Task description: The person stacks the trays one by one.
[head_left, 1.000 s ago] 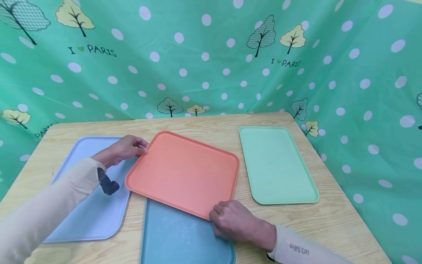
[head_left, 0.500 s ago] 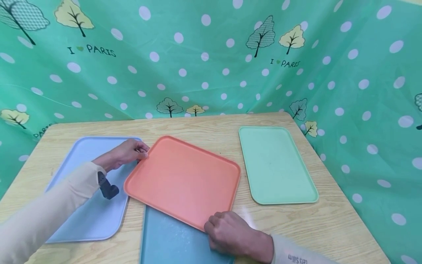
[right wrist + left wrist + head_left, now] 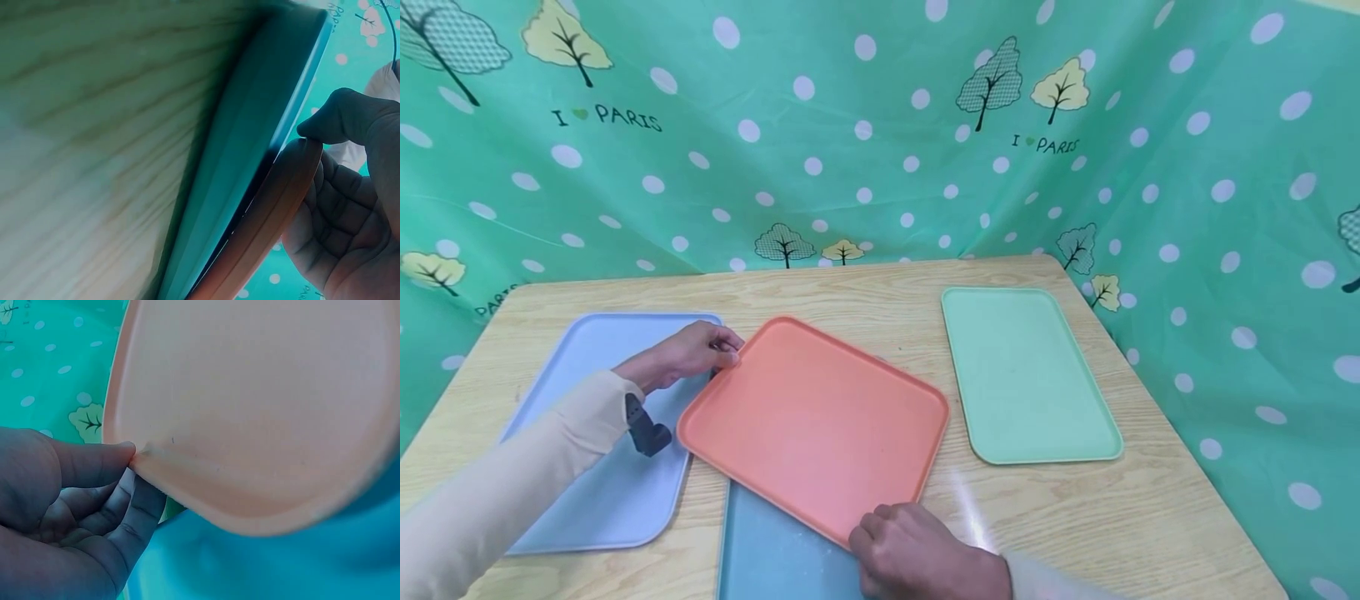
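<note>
An orange-pink tray (image 3: 812, 425) sits turned at an angle between both hands, overlapping a blue tray (image 3: 775, 542) below it in the head view. My left hand (image 3: 692, 352) pinches its left edge; the left wrist view shows the thumb (image 3: 94, 464) on top of the rim and fingers underneath. At the near right corner my right hand (image 3: 917, 554) grips the rim. In the right wrist view the orange-pink tray's edge (image 3: 269, 219) lies close against the blue tray's edge (image 3: 240, 156), with the thumb at the rim.
A lavender tray (image 3: 602, 492) lies on the left of the wooden table (image 3: 1150, 517), under the left forearm. On the right lies a pale green tray (image 3: 1030, 375). A green dotted curtain (image 3: 850, 108) hangs behind and to the right.
The orange-pink tray has shifted toward the near side, its near right corner moving down and left with my right hand. My left hand keeps its pinch and has lowered slightly.
</note>
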Action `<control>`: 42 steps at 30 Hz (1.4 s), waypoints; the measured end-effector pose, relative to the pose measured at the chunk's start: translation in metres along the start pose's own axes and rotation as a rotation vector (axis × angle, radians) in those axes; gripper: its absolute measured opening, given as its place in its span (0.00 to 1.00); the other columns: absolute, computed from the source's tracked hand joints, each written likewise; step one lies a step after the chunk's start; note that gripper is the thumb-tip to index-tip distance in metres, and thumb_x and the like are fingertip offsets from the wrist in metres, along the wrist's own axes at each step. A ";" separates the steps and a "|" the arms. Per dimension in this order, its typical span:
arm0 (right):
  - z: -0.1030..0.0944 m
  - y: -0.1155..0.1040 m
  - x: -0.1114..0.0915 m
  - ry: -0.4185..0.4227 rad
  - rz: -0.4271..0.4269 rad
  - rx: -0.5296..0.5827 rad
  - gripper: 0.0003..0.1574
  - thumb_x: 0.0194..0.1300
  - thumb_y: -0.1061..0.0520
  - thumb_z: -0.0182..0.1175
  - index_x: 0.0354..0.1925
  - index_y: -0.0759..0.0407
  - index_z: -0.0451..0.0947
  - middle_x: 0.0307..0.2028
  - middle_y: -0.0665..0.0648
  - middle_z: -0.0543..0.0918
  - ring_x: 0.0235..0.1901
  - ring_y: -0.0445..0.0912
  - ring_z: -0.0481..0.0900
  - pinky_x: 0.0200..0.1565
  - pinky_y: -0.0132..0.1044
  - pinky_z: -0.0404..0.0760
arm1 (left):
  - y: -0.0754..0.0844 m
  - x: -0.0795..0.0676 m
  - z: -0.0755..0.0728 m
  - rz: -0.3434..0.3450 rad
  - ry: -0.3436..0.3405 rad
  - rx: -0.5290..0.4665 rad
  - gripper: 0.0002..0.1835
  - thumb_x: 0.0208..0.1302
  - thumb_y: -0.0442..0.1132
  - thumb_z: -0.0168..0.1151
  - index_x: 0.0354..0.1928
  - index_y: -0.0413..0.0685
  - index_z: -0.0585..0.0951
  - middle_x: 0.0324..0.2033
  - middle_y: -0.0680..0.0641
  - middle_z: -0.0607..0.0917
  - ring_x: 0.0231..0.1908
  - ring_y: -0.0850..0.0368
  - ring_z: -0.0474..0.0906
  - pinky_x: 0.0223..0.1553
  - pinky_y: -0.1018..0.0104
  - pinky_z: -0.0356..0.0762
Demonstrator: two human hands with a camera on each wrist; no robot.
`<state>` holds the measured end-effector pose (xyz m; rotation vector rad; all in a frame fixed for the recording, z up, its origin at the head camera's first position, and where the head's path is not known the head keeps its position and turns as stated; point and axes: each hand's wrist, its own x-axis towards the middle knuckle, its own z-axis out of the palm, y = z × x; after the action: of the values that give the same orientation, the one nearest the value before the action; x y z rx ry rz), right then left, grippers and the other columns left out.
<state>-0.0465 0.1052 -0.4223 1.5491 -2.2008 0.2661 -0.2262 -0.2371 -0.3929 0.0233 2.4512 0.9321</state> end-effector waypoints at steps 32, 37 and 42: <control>-0.009 0.087 0.019 -0.191 0.417 0.114 0.06 0.55 0.56 0.66 0.34 0.56 0.82 0.26 0.49 0.80 0.24 0.37 0.72 0.25 0.24 0.72 | -0.004 -0.017 -0.003 0.013 0.010 0.046 0.13 0.66 0.36 0.61 0.50 0.38 0.81 0.36 0.45 0.83 0.36 0.54 0.76 0.37 0.65 0.75; -0.005 0.114 0.019 -0.186 0.488 0.093 0.05 0.56 0.58 0.65 0.34 0.56 0.82 0.28 0.50 0.81 0.25 0.38 0.73 0.27 0.27 0.75 | -0.007 -0.025 -0.002 0.002 0.018 0.055 0.11 0.65 0.36 0.62 0.47 0.38 0.81 0.35 0.46 0.83 0.35 0.55 0.77 0.35 0.66 0.74; -0.001 0.135 0.019 -0.199 0.560 0.118 0.03 0.56 0.61 0.63 0.32 0.56 0.82 0.26 0.49 0.79 0.24 0.38 0.72 0.27 0.27 0.74 | -0.012 -0.035 -0.001 -0.005 0.003 0.061 0.11 0.63 0.37 0.62 0.45 0.38 0.81 0.33 0.47 0.84 0.34 0.56 0.78 0.36 0.66 0.75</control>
<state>-0.1766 0.1378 -0.4003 1.0124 -2.7922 0.4299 -0.1948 -0.2537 -0.3838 0.0367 2.4810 0.8560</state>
